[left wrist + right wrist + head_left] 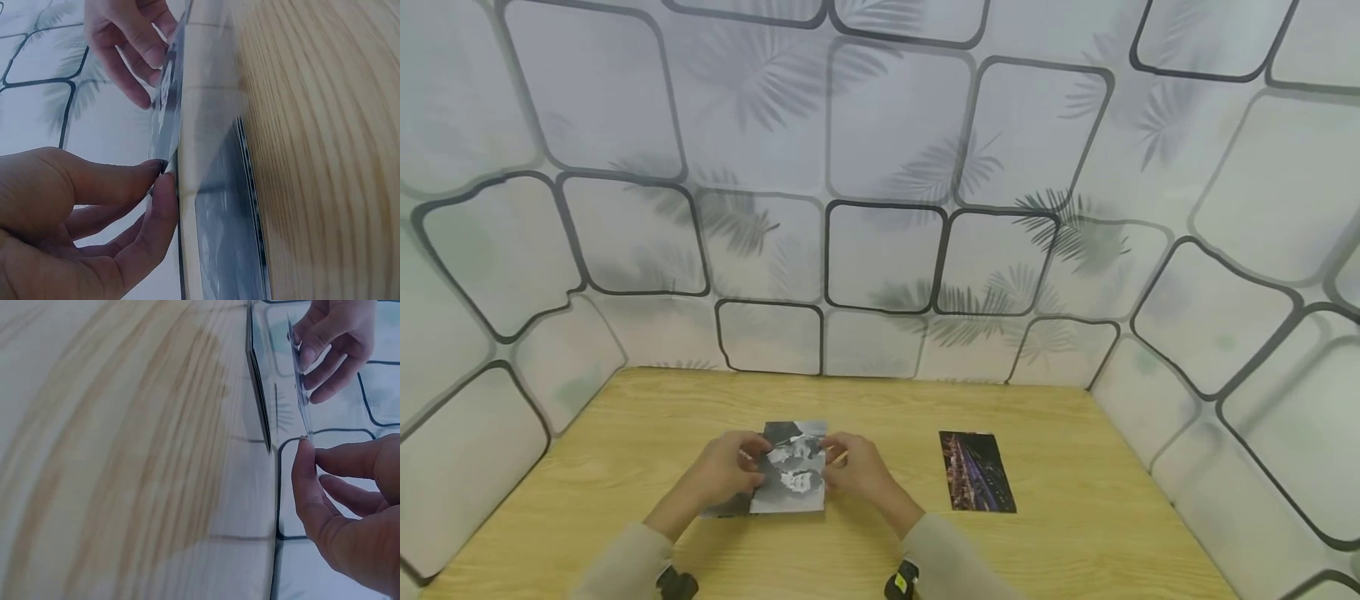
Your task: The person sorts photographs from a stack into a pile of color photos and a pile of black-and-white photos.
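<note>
We pinch a black-and-white photograph (792,467) between both hands: the left hand (727,468) takes its left edge between thumb and fingertips (164,187), and the right hand (857,468) nips the right edge the same way, so both grips are narrow and closed on the print. In the wrist views the sheet shows as a thin sliver, lifted a little off the wooden table (1060,533) and apart from a darker print (225,237) lying flat beneath it.

We judge the photograph light, thin and flexible, with a glossy face that would smudge or slip under a flat finger. It would crease if bent sharply, so we think the edges or corners are the place to hold it, with two opposite edges keeping it from sagging.

Its long axis runs away from us, toward the far edge of the table, with the short edges near and far. It sits near the table's middle, closer to the near edge. A second, colour photograph (977,471) lies flat well apart to the right, its long axis much the same way.
</note>
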The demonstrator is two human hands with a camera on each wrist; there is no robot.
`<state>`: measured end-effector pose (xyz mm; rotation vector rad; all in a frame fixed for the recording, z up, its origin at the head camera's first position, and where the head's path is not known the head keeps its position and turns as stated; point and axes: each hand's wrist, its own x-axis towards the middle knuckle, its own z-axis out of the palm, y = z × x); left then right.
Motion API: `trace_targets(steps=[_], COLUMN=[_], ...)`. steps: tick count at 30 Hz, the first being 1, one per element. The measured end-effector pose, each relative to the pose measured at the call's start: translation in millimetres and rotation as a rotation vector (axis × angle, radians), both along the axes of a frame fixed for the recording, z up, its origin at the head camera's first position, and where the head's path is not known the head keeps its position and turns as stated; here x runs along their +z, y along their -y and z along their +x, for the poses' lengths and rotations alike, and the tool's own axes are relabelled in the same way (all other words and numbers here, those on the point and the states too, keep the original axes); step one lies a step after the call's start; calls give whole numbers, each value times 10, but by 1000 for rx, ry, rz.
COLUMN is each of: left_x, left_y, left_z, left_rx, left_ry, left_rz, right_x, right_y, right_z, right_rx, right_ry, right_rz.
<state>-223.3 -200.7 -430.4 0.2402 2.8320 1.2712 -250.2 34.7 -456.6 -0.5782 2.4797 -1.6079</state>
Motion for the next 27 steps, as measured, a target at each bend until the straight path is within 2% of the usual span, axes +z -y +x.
trace_targets(steps=[4, 9, 18, 21, 27], left_x=[10, -4, -68, -72, -118], left_y=[161, 332, 499, 527, 566], left_z=[-18, -37, -38, -41, -35], left_rx=[-7, -9, 14, 38, 42], left_ry=[-17, -40, -23, -11, -13], left_rz=[-44, -48, -89, -96, -102], right_x=[4, 9, -37, -52, -62], right_y=[165, 386, 693, 744, 800], right_z=[-18, -34, -33, -35, -20], right_rx=[-3, -32, -69, -68, -67], right_ry=[16, 16, -78, -73, -58], right_rz=[1, 56, 230, 226, 214])
